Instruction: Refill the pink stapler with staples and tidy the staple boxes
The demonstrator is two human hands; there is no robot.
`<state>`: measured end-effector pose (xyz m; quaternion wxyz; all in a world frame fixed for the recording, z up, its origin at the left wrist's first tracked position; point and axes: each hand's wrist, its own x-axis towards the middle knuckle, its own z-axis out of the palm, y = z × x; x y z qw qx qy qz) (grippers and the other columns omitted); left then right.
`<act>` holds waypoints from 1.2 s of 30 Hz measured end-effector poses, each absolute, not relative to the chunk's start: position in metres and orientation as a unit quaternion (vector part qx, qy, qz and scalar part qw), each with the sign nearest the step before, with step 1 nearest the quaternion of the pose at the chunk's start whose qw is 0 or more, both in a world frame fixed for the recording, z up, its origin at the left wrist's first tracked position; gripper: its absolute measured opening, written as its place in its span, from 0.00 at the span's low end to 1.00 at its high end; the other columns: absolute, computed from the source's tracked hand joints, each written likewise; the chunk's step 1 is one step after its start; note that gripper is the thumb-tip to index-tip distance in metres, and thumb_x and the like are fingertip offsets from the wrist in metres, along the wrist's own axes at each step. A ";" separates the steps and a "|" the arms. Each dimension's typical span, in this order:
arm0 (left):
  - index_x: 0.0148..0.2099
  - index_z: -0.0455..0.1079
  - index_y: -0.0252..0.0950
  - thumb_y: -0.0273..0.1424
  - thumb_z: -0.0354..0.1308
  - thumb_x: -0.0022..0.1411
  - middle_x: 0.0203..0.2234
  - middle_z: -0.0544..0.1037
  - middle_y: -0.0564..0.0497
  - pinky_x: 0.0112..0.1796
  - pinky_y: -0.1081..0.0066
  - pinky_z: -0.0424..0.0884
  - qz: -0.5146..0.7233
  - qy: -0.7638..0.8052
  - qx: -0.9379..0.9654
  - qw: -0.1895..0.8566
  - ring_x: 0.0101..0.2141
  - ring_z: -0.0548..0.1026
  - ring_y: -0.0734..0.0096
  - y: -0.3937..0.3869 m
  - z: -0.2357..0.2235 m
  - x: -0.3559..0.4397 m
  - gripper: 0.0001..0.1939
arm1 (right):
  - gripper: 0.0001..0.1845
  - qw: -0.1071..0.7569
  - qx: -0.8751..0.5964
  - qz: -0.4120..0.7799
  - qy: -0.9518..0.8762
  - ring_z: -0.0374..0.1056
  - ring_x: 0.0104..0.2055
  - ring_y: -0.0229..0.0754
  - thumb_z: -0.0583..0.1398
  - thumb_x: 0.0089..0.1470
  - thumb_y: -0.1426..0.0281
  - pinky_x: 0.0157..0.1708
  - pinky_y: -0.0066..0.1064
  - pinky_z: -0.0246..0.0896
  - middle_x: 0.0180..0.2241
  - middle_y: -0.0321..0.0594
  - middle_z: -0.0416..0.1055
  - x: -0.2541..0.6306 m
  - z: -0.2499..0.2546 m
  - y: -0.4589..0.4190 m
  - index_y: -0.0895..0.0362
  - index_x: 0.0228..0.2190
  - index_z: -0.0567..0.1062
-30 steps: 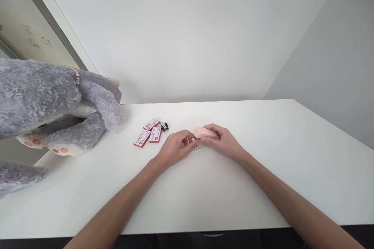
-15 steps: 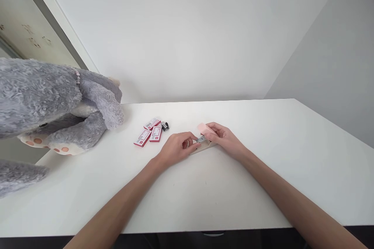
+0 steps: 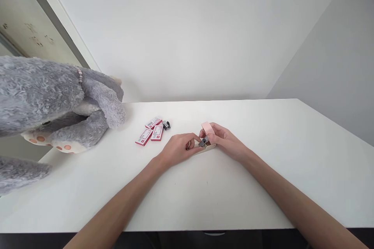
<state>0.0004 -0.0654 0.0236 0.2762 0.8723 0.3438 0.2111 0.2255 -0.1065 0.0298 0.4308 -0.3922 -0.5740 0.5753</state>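
A stapler [image 3: 208,128] with a pink top cover, a metal magazine and a cream base stands opened up on the white table. My right hand [image 3: 223,137] is closed on its raised pink cover. At the other end my left hand [image 3: 181,147] is closed around the base, with thumb and fingertips at the metal magazine [image 3: 203,141]. Part of the base hides behind the left fingers. To the left of my hands lie several small red-and-white boxes [image 3: 144,137], apparently staple boxes, with a small black staple remover [image 3: 166,125] beside them.
A big grey plush toy [image 3: 96,101] sits on the left part of the white table [image 3: 263,186]. Behind the table rises a white wall [image 3: 187,39], and a grey wall [image 3: 336,58] bounds the right side.
The pink cover is tilted up more steeply, and the metal magazine now angles upward between my hands. Both hands keep their hold; the view has shifted slightly.
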 end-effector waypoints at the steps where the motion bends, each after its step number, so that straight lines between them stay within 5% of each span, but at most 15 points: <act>1: 0.44 0.75 0.42 0.45 0.60 0.67 0.22 0.67 0.58 0.27 0.72 0.59 0.212 0.342 0.873 0.275 0.23 0.64 0.74 -0.066 0.024 0.000 0.14 | 0.23 0.431 -0.396 0.571 -0.576 0.73 0.45 0.47 0.65 0.56 0.47 0.46 0.41 0.69 0.51 0.44 0.75 0.226 0.030 -0.107 0.49 0.44 0.75; 7: 0.51 0.72 0.43 0.42 0.61 0.68 0.24 0.70 0.59 0.28 0.73 0.60 0.216 0.325 0.885 0.254 0.24 0.66 0.74 -0.066 0.026 -0.001 0.13 | 0.23 0.435 -0.400 0.565 -0.575 0.71 0.54 0.51 0.65 0.57 0.49 0.52 0.43 0.67 0.55 0.44 0.73 0.227 0.027 -0.106 0.49 0.47 0.76; 17: 0.53 0.76 0.45 0.40 0.52 0.74 0.35 0.79 0.53 0.32 0.72 0.64 0.224 0.280 0.914 0.188 0.30 0.73 0.73 -0.066 0.024 0.000 0.14 | 0.19 0.437 -0.375 0.594 -0.562 0.71 0.55 0.51 0.66 0.58 0.52 0.53 0.44 0.67 0.55 0.43 0.73 0.226 0.030 -0.108 0.49 0.46 0.76; 36: 0.44 0.72 0.41 0.38 0.53 0.74 0.36 0.78 0.54 0.31 0.73 0.62 0.234 0.278 0.907 0.211 0.28 0.70 0.74 -0.065 0.022 -0.002 0.09 | 0.20 0.437 -0.364 0.603 -0.560 0.70 0.55 0.53 0.67 0.57 0.53 0.53 0.45 0.66 0.52 0.44 0.75 0.230 0.024 -0.103 0.49 0.48 0.77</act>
